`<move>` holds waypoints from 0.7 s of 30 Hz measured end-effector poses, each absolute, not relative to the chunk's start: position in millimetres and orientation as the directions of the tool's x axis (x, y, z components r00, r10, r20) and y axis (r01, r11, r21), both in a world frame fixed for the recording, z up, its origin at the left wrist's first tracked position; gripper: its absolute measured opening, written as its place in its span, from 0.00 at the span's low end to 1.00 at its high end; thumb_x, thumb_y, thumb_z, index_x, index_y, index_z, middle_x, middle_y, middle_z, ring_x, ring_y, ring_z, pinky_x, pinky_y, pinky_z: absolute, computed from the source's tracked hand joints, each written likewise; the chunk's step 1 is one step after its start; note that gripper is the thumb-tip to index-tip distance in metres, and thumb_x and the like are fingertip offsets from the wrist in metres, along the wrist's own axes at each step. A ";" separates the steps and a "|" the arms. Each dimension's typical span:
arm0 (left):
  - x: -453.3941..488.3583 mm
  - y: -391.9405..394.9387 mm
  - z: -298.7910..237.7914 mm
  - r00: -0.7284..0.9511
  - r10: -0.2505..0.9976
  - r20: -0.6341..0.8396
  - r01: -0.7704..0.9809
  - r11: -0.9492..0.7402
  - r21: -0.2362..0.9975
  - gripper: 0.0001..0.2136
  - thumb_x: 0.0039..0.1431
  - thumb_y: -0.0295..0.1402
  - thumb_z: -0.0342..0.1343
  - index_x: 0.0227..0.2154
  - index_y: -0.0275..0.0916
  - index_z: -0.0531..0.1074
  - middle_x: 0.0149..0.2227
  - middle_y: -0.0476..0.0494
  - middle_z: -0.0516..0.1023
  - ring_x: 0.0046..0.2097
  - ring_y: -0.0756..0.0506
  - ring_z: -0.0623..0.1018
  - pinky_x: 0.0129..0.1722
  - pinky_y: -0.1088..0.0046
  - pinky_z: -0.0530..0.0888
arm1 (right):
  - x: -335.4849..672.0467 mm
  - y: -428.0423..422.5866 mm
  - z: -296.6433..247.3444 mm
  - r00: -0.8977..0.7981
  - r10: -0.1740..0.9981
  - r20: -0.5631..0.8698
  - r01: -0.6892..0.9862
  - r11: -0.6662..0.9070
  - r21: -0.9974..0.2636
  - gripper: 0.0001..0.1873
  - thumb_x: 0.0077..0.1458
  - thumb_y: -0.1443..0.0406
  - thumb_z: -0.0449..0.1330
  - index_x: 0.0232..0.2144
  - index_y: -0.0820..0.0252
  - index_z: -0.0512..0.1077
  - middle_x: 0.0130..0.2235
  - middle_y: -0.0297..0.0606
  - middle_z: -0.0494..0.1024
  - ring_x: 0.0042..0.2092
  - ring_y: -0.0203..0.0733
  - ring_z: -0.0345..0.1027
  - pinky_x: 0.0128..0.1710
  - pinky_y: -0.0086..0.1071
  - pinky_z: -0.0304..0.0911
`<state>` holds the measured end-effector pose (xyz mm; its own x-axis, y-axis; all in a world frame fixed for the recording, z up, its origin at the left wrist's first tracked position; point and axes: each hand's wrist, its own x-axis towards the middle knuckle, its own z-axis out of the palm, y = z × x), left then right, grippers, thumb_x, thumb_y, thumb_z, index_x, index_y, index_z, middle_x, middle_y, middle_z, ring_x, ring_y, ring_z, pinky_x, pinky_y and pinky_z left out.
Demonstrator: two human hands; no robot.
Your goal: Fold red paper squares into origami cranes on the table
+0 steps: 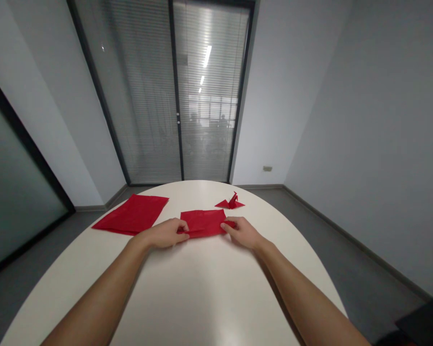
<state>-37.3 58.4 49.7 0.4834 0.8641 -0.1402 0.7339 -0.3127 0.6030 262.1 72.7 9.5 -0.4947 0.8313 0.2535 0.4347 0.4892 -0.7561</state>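
A red sheet of paper [204, 222] lies on the white round table [202, 288] in front of me. My left hand [164, 233] pinches its near left corner with closed fingers. My right hand [243, 232] pinches its near right corner, fingers curled on the edge. The near edge of the sheet is lifted slightly between the two hands. A small folded red paper crane [231, 202] stands just beyond the sheet, to the right.
A stack of red paper sheets [133, 214] lies flat at the left of the table. Beyond the table are a glass door with blinds [176, 96], grey walls and grey floor. A dark object [424, 322] shows at the bottom right corner.
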 end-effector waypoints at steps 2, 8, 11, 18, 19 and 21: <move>-38.3 59.2 49.1 0.443 0.890 -0.106 0.748 -0.302 0.591 0.15 0.56 0.47 0.54 0.32 0.40 0.76 0.32 0.45 0.79 0.36 0.41 0.76 0.35 0.68 0.68 | 263.2 75.7 4.9 -0.465 0.843 0.272 0.409 0.477 -0.778 0.18 0.64 0.53 0.56 0.39 0.60 0.77 0.40 0.40 0.81 0.40 0.45 0.73 0.45 0.38 0.66; -40.1 59.2 50.2 0.375 0.926 -0.051 0.730 -0.261 0.632 0.17 0.60 0.48 0.52 0.38 0.40 0.76 0.41 0.42 0.81 0.43 0.39 0.78 0.43 0.66 0.70 | 265.8 82.1 -6.3 -0.442 0.855 0.273 0.297 0.426 -0.855 0.19 0.61 0.52 0.60 0.46 0.60 0.73 0.46 0.43 0.80 0.45 0.48 0.75 0.48 0.41 0.69; -40.6 60.7 50.5 0.366 0.930 -0.026 0.702 -0.257 0.664 0.18 0.60 0.48 0.52 0.37 0.39 0.75 0.38 0.43 0.81 0.42 0.39 0.78 0.42 0.67 0.71 | 264.8 82.7 -7.8 -0.428 0.859 0.282 0.274 0.420 -0.865 0.19 0.64 0.52 0.56 0.45 0.60 0.72 0.44 0.43 0.80 0.44 0.47 0.75 0.46 0.40 0.69; -40.9 61.8 48.6 0.347 0.931 -0.114 0.532 -0.095 0.841 0.24 0.53 0.46 0.61 0.49 0.40 0.68 0.37 0.44 0.83 0.39 0.40 0.82 0.34 0.68 0.74 | 265.4 84.5 -10.0 -0.372 0.888 0.272 0.340 0.403 -0.850 0.20 0.64 0.51 0.54 0.47 0.61 0.71 0.44 0.43 0.80 0.42 0.47 0.75 0.43 0.40 0.70; -41.0 61.2 48.2 0.353 0.926 -0.133 0.517 -0.074 0.853 0.26 0.52 0.45 0.63 0.51 0.40 0.67 0.37 0.44 0.83 0.40 0.40 0.82 0.34 0.68 0.74 | 265.5 84.6 -10.4 -0.374 0.887 0.273 0.322 0.400 -0.858 0.20 0.64 0.51 0.55 0.47 0.60 0.70 0.44 0.43 0.80 0.43 0.47 0.75 0.43 0.40 0.70; -41.2 60.4 47.0 0.352 0.923 -0.153 0.502 -0.048 0.864 0.27 0.50 0.43 0.65 0.51 0.39 0.66 0.38 0.44 0.84 0.41 0.40 0.82 0.37 0.67 0.76 | 265.6 84.6 -11.4 -0.387 0.885 0.259 0.268 0.376 -0.887 0.21 0.64 0.52 0.55 0.50 0.59 0.68 0.44 0.43 0.80 0.43 0.47 0.76 0.42 0.39 0.71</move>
